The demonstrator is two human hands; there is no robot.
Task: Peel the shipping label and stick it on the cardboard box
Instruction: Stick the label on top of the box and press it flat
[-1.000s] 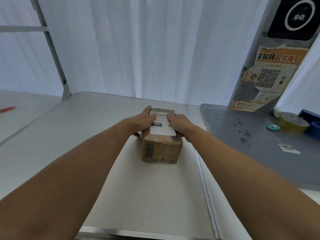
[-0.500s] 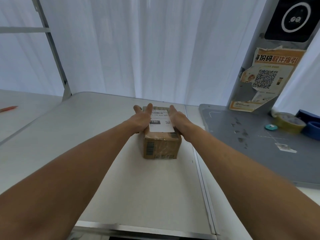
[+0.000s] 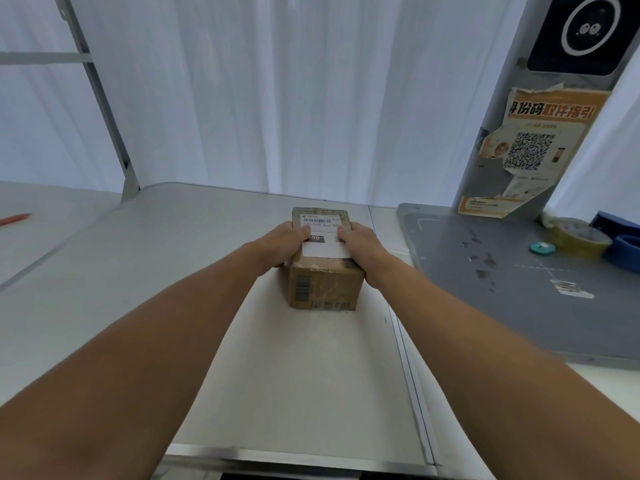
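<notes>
Nearest the camera, both bare forearms reach out over the pale surface [image 3: 138,271] and meet at the cardboard box [image 3: 325,285], which sits near its far edge, long axis running away from the person. The left hand [image 3: 280,242] and right hand [image 3: 360,242] flank the box top, equally near; each grip is loosely curled with thumbs laid on the shipping label [image 3: 322,237] and pinches nothing. The label lies on the box top, seemingly flat, though its far corners are too small to judge. Any further smoothing would run along that long axis. Beyond, to the right, tape rolls [image 3: 578,237] rest on a grey mat [image 3: 519,306]
</notes>
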